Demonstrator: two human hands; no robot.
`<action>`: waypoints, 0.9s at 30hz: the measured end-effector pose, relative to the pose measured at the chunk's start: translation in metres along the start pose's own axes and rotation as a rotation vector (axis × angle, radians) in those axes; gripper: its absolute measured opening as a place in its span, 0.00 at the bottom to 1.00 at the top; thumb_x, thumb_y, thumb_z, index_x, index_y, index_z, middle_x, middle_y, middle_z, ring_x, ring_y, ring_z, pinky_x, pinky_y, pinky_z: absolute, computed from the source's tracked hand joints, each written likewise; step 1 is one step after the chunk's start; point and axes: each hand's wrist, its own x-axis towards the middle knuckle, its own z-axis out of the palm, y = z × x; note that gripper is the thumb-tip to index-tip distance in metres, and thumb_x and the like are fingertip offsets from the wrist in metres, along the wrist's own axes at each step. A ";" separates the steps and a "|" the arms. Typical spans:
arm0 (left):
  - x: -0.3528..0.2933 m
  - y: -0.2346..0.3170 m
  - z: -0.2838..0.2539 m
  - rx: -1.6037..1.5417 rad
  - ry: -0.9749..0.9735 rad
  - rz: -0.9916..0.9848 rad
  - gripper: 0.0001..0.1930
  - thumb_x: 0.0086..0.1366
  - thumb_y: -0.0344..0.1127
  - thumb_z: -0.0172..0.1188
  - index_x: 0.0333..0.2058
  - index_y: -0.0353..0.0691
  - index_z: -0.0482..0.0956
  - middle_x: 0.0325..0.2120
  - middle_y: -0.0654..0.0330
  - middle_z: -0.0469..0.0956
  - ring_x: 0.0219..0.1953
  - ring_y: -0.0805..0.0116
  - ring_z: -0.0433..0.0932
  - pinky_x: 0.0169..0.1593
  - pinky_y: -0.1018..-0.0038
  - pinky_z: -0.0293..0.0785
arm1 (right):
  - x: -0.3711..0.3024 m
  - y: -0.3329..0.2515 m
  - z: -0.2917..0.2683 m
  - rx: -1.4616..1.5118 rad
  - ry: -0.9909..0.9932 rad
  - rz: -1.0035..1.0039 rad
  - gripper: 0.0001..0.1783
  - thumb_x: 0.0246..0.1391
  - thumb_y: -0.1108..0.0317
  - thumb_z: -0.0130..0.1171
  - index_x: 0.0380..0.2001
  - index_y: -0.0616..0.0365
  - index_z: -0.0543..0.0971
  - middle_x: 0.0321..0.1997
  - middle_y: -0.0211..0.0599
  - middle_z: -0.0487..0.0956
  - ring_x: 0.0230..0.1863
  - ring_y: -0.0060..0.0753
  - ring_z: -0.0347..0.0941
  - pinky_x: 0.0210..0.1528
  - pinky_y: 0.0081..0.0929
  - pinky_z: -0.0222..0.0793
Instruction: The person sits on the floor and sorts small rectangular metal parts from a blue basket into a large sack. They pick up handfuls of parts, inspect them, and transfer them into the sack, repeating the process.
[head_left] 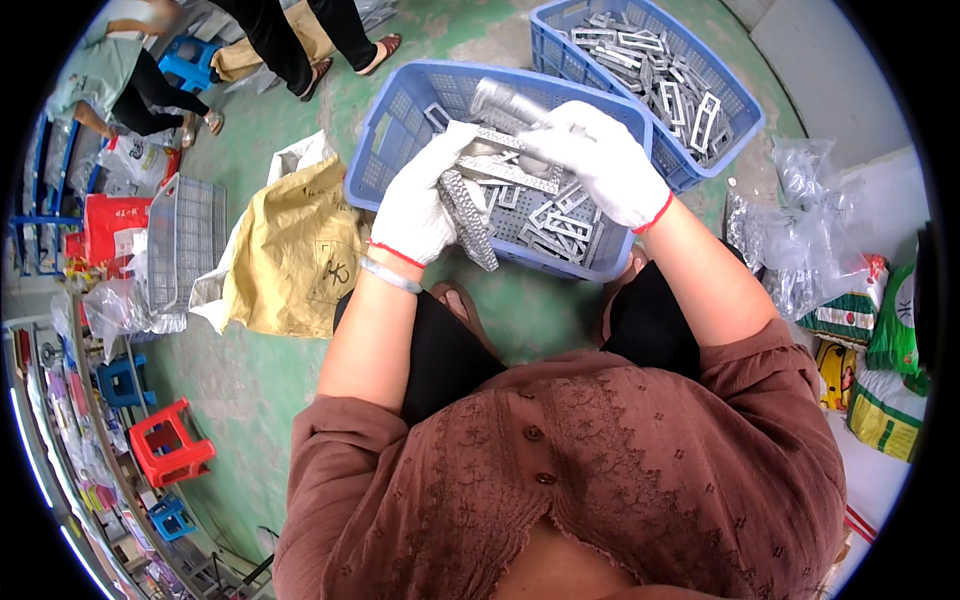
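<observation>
My left hand (425, 195), in a white glove with a red cuff, is closed on silver rectangular metal frames (532, 178) that point to the right. A silver strip with a dimpled surface (467, 222) hangs down beside its palm. My right hand (607, 165), gloved alike, is closed on a shiny silver piece (503, 104), blurred, whose exact kind I cannot make out. Both hands are over a blue plastic crate (392, 100), where more loose metal frames (560, 228) lie on the bottom.
Another blue crate (748, 108), heaped with metal frames (672, 100), adjoins at the far right. A yellow sack (290, 250) stands left, near a grey crate (187, 240) and red stool (170, 442). Clear plastic bags (815, 235) lie right. Two people (145, 85) (290, 45) are at the far left.
</observation>
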 end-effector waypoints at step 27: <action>-0.003 -0.009 0.013 0.330 0.042 0.333 0.23 0.65 0.26 0.56 0.59 0.26 0.70 0.42 0.53 0.81 0.28 0.76 0.78 0.33 0.82 0.75 | 0.005 0.014 -0.021 0.656 -0.118 -0.099 0.17 0.64 0.68 0.56 0.50 0.69 0.69 0.50 0.52 0.76 0.47 0.50 0.79 0.46 0.50 0.82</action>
